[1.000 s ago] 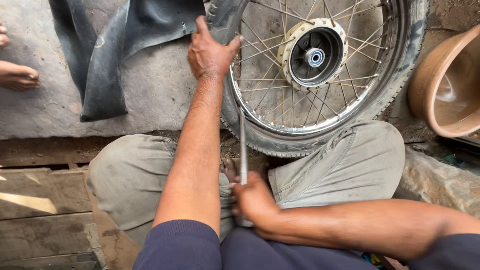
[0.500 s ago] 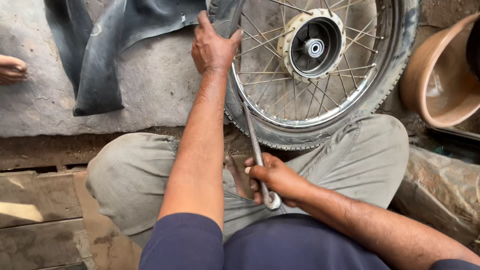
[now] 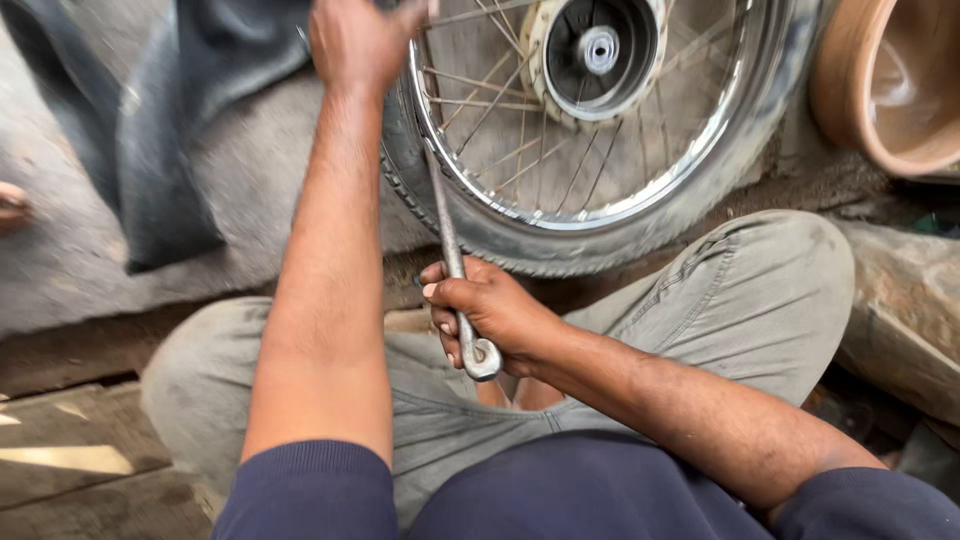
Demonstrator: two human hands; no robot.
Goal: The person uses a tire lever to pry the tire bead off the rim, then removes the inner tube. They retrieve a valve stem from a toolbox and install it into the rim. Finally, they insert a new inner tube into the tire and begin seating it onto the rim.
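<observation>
A spoked motorcycle wheel with a chrome rim and a worn tyre lies flat on the ground in front of my knees. My left hand presses on the tyre's left edge at the top of the view, where a black inner tube hangs out. My right hand grips a long metal tyre lever near its ringed end. The lever's far tip runs up to the tyre bead by the rim.
A brown clay bowl sits at the top right. A rough log or stone lies right of my right knee. Wooden planks are at the lower left. Another person's foot shows at the left edge.
My right hand has lifted the lever and moved it up toward the rim. The view has shifted closer, so the wheel and my left hand sit higher in frame.
</observation>
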